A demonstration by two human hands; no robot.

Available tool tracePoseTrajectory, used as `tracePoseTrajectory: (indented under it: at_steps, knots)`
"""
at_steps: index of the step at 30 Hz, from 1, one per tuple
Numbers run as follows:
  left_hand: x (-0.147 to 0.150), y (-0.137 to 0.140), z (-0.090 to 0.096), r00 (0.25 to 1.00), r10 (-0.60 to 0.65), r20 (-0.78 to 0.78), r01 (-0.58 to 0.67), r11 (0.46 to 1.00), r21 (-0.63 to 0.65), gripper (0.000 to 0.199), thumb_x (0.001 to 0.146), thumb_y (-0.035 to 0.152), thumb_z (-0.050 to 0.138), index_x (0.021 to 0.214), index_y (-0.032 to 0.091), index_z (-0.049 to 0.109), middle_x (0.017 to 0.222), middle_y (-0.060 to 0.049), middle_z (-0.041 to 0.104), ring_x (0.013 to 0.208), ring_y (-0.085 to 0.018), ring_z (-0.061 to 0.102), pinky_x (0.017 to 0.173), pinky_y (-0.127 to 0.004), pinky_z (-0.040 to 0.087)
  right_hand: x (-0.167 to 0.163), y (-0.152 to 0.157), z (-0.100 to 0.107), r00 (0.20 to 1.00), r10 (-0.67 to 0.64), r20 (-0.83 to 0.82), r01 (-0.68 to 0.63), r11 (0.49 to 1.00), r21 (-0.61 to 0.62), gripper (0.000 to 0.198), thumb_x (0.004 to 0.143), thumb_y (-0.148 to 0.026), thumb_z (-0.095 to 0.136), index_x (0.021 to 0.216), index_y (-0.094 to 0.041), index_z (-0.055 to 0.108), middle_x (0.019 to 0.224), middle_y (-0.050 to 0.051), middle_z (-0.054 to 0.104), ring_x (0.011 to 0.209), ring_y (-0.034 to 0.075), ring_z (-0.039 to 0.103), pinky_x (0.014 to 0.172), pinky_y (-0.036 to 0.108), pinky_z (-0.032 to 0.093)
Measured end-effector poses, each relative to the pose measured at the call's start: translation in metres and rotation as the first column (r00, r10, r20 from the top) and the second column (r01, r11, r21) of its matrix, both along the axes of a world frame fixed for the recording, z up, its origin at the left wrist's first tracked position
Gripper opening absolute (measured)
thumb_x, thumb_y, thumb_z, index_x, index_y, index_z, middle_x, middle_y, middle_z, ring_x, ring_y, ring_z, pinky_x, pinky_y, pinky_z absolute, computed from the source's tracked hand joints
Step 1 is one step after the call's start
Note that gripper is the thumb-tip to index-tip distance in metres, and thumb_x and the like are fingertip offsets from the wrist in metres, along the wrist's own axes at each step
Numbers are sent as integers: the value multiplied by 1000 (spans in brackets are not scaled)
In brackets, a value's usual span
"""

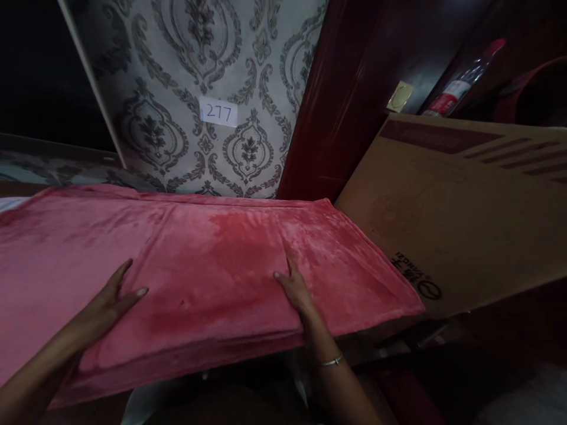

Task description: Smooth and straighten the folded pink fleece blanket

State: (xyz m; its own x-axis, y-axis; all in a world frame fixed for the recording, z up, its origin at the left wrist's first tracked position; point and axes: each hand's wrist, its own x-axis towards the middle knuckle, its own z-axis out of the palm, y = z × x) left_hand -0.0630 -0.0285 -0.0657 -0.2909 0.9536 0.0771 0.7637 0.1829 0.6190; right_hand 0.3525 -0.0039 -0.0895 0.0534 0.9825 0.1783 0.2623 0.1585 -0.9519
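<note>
We are on the pink blanket [212, 265], a plush fleece folded into a long flat slab that fills the middle of the view and runs off the edge at 9 o'clock. Its near edge shows stacked layers, so it looks like the folding is well along and we are at the flattening and squaring stage. What carries it we cannot see; it hides its own support.

Our left hand [108, 301] lies palm-down on the top layer at about 8 o'clock, fingers spread and flat, thumb out toward the middle, gripping nothing, only pressing. Our right hand [295, 289] sits at 5 o'clock of the blanket's centre, also flat and open, fingers pointing away along a faint crease, with a thin bracelet [331, 360] on the wrist. Neither hand has pinched any cloth.

By our reading, the next move calls for a grasp at the near layered edge or at the free end toward 3 o'clock, keeping the layers aligned so the plush does not slide.

Outward now: a big cardboard box [460, 218] leans at 3 o'clock, touching or just beside the blanket's right end. Behind, at 12 o'clock, patterned wallpaper [199, 65] carries a paper label [218, 112] reading 277. A dark red wooden panel [349, 88] stands at 1 o'clock, and a plastic bottle [460, 82] at 2 o'clock.
</note>
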Motion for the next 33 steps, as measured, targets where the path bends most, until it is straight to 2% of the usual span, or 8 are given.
tracePoseTrajectory:
  at_steps: [6,9,13,19,22,27,29,33]
  knots:
    - [-4,-18,14,978,16,208,9,992,-122,118,66,82,54,162,22,18,168,-5,26,152,-33,30,123,-48,29,9,-7,-8,998,-10,-56,8,999,-32,82,80,-50,68,152,-19,44,148,12,57,135,26,55,116,44,40]
    - [-16,-36,-2,970,-19,242,52,990,-130,123,60,81,64,163,31,17,167,0,28,150,-34,34,118,-51,38,15,-24,-14,997,23,-69,-27,998,-60,88,78,-51,71,154,-21,40,154,12,50,140,26,50,119,45,37]
    - [-27,-52,-27,977,-14,213,28,998,-60,116,59,81,60,158,29,32,165,2,34,151,-31,31,124,-46,27,20,-44,-16,1000,13,11,-12,998,-68,83,77,-44,70,153,-20,44,156,12,48,145,27,44,122,46,31]
    - [-46,-47,-8,992,56,114,-37,987,-158,100,58,84,54,144,32,50,117,-4,75,118,-36,66,110,-53,49,39,-43,11,949,-3,315,46,990,-130,69,82,-42,61,146,-17,54,117,14,73,106,31,69,99,49,52]
    - [-33,-28,33,997,60,-39,-61,998,-13,89,68,81,41,139,28,55,107,-5,76,100,-32,71,99,-49,55,28,-24,41,906,-71,417,61,997,36,57,87,-37,57,142,-21,60,115,13,73,107,31,68,100,47,51]
    - [60,43,93,917,-333,-219,367,920,137,82,85,59,36,150,10,43,160,-12,42,148,-27,39,126,-41,25,-46,43,99,772,108,626,-247,959,140,66,88,-26,61,152,-17,47,154,13,49,143,28,43,120,43,31]
    - [97,78,102,846,-446,-294,468,884,8,76,89,48,39,153,8,39,164,-14,33,153,-26,29,126,-41,21,-78,74,116,694,133,707,-251,966,65,65,92,-26,60,154,-16,43,160,14,42,149,28,34,123,45,25]
    - [131,127,86,831,-352,-430,323,936,-143,67,96,37,37,156,8,34,166,-20,25,154,-33,24,124,-55,22,-114,117,117,659,49,751,-75,997,0,60,101,-35,49,158,-21,35,166,12,30,153,30,25,122,54,23]
